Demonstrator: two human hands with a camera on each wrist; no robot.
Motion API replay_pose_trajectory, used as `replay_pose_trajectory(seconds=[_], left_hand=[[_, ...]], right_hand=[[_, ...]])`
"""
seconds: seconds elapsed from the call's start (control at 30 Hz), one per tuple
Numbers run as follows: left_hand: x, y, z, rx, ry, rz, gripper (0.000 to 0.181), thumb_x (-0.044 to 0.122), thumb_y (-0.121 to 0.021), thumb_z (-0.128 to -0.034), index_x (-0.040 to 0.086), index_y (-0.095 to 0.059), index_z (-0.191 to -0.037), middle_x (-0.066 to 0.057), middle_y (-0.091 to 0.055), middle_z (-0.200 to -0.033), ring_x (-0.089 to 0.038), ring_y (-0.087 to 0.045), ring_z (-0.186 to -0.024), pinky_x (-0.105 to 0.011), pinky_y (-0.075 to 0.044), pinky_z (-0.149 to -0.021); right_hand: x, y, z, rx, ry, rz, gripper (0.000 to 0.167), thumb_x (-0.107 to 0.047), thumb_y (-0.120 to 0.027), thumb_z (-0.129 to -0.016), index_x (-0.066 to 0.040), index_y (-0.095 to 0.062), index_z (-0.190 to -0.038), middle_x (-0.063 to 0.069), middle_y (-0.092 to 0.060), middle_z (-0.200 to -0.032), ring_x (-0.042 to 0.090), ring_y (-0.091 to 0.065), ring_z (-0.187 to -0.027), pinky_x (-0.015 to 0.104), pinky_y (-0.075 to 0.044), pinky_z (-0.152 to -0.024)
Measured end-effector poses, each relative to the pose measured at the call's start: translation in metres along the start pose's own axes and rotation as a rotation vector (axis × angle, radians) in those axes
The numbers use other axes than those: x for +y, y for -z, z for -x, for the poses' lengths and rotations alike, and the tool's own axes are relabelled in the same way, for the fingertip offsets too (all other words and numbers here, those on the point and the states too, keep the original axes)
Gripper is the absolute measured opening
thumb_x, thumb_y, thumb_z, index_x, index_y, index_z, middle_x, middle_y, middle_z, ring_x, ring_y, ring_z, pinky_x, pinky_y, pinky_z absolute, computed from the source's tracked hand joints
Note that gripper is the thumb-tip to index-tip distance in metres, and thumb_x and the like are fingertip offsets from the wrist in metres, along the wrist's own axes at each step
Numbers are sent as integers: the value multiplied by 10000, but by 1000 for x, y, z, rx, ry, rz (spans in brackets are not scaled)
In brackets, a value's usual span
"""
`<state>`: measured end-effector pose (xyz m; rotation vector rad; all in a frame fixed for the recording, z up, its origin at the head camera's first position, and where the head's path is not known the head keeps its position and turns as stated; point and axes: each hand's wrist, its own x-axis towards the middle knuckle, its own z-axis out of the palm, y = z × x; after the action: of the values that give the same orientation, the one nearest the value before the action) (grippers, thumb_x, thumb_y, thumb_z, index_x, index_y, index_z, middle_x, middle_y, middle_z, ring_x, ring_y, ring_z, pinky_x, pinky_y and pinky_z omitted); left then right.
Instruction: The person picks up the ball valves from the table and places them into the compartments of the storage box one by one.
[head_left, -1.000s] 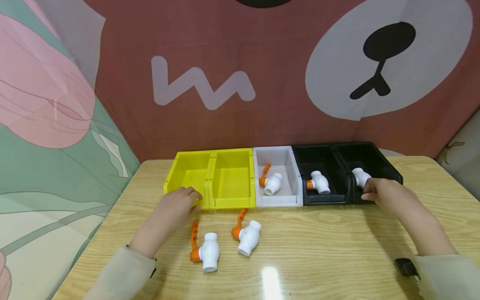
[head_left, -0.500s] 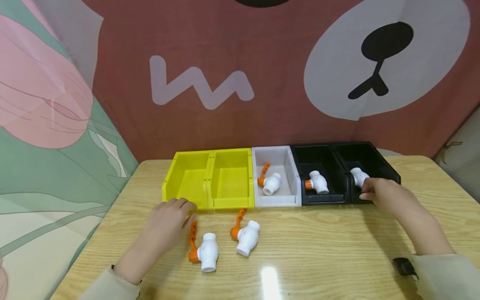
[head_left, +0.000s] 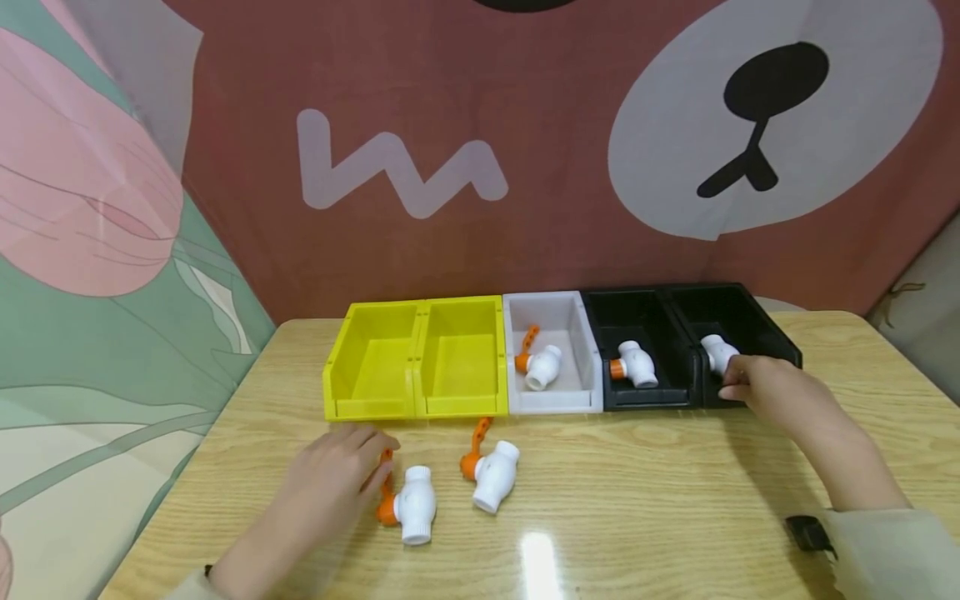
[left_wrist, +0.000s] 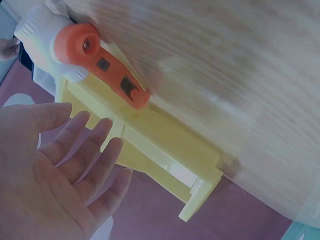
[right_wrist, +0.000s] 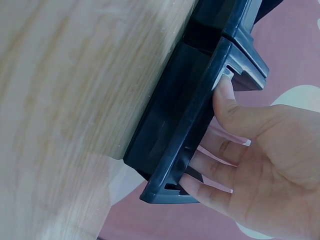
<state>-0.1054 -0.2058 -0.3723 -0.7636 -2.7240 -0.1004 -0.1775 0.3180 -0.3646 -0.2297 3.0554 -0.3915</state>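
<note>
While the nearest valve (head_left: pixel 417 506) lies on the wooden surface (head_left: pixel 637 500), closer to its left edge than its right, my left hand (head_left: pixel 333 471) is beside the orange handle (head_left: pixel 387 490), fingers loose and holding nothing. I judge this valve light, hard plastic, stiff and hardly fragile, with smooth white sides that could slip a little. The round body looks the surest place to take hold; the slim handle might swivel if lifted alone. A second valve (head_left: pixel 497 477) lies just to its right, its handle pointing towards the far edge. Along that edge stand two yellow bins (head_left: pixel 422 358), a pale bin (head_left: pixel 558 402) with a valve (head_left: pixel 543 367) in it, and two black bins (head_left: pixel 720 308). At the front lip of the right-end one, my right hand (head_left: pixel 780 400) pinches the end of its white valve (head_left: pixel 717 350).
</note>
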Motion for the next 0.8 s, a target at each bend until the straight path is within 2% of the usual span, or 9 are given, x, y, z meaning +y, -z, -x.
replay_pose_trajectory(seconds=[0.17,0.47,0.7,0.8], left_hand=[[6,-1,5,-7,-7,16,155,236,-764,-878,167,-726,-1011,70,-676,-1007,-150,-622,-971,-375,-540,-853],[14,-2,10,31,-65,32,178,285,-748,-896,180,-726,-1038,72,-670,-1057,-135,-613,-1008,-368,-533,-864],[25,-3,13,-28,-57,50,296,410,-687,-927,210,-693,-1146,89,-631,-1160,-127,-580,-1098,-373,-502,-942],[29,-5,14,-32,-81,59,367,445,-691,-914,202,-675,-1189,71,-620,-1207,-137,-567,-1136,-384,-488,-964]], right_hand=[[0,0,0,-1,-4,0,103,-131,-694,-921,-70,-635,-863,68,-620,-814,249,-532,-718,457,-461,-584],[-2,1,1,2,-3,5,99,-133,-683,-931,-71,-637,-868,60,-619,-806,237,-523,-703,441,-455,-575],[-2,1,2,1,-9,13,93,-136,-678,-935,-73,-645,-875,56,-615,-803,236,-520,-702,444,-454,-572],[-2,1,2,-3,-17,13,94,-145,-677,-937,-75,-650,-880,57,-617,-806,239,-522,-705,453,-452,-567]])
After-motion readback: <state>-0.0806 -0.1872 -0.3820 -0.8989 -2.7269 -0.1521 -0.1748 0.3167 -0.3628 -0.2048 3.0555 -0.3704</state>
